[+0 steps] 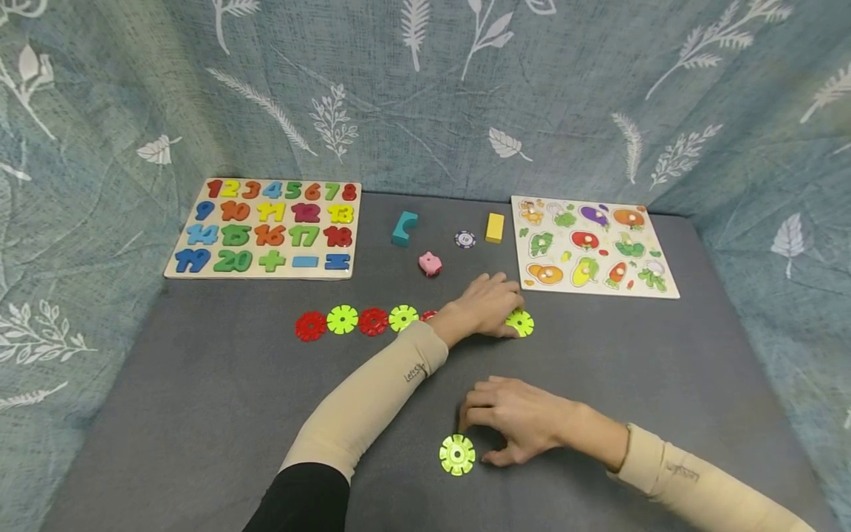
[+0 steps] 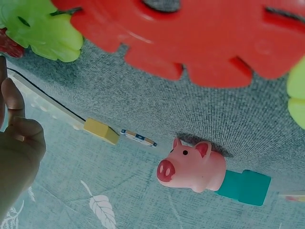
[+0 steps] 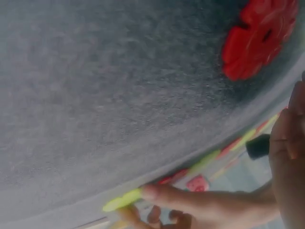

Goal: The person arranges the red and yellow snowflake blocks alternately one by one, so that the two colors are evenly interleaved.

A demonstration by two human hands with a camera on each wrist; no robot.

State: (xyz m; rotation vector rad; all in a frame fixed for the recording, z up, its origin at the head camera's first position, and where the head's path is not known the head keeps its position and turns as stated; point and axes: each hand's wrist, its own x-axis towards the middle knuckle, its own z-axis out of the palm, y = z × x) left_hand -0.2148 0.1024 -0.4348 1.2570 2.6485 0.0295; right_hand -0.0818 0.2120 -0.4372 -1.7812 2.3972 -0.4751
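My left hand (image 1: 488,304) is at the right end of a row of red and yellow-green notched plastic discs. Its thumb and fingers pinch a yellow-green disc (image 1: 521,323), also seen in the right wrist view (image 3: 121,200). Part of the row, including a red disc (image 1: 428,315), lies behind the left wrist. Nearer the front, my right hand (image 1: 521,419) has bent fingers with the thumb apart. It hovers beside another yellow-green disc (image 1: 457,454) and grips nothing visible. The right wrist view shows a red disc (image 3: 262,38) on the cloth, apart from that hand.
Behind the row lie a pink toy pig (image 1: 430,264), a teal arch block (image 1: 402,228), a poker chip (image 1: 465,239) and a yellow block (image 1: 495,227). A number puzzle board (image 1: 266,275) is at back left, a vegetable puzzle board (image 1: 598,292) at back right. A patterned curtain (image 1: 425,111) hangs behind.
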